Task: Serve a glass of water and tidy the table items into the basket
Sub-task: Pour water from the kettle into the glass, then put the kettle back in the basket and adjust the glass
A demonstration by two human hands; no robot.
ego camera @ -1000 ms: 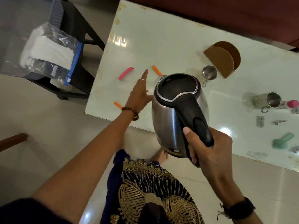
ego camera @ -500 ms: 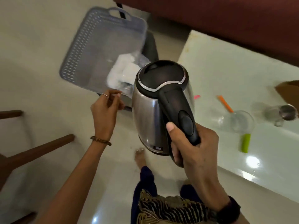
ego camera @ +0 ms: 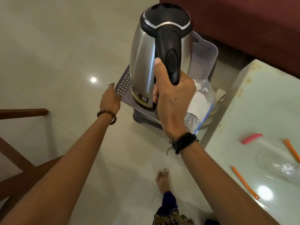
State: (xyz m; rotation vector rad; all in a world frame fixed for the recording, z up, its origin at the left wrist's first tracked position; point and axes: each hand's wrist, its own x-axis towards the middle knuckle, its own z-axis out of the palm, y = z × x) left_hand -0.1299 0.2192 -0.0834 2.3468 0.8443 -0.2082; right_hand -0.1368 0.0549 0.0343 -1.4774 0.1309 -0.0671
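My right hand (ego camera: 173,101) grips the black handle of a steel electric kettle (ego camera: 146,62), which hangs upright right over the grey perforated basket (ego camera: 206,54). The basket sits on a dark stool left of the table. My left hand (ego camera: 110,99) rests at the basket's near left rim, fingers together; whether it grips the rim I cannot tell. A plastic bag with white contents (ego camera: 201,98) lies in the basket beside the kettle. On the white table (ego camera: 267,95) lie a pink clip (ego camera: 251,138) and two orange sticks (ego camera: 245,182), with a clear glass (ego camera: 290,172) at the right edge.
A dark red sofa (ego camera: 243,21) stands behind the basket and table. Wooden chair parts (ego camera: 24,143) are at the left. The floor is glossy pale tile, and my bare foot (ego camera: 163,181) stands close to the table's corner.
I have turned left, away from the table. The kettle has travelled from above the table to above the basket. My left hand moved from the tabletop to the basket's rim.
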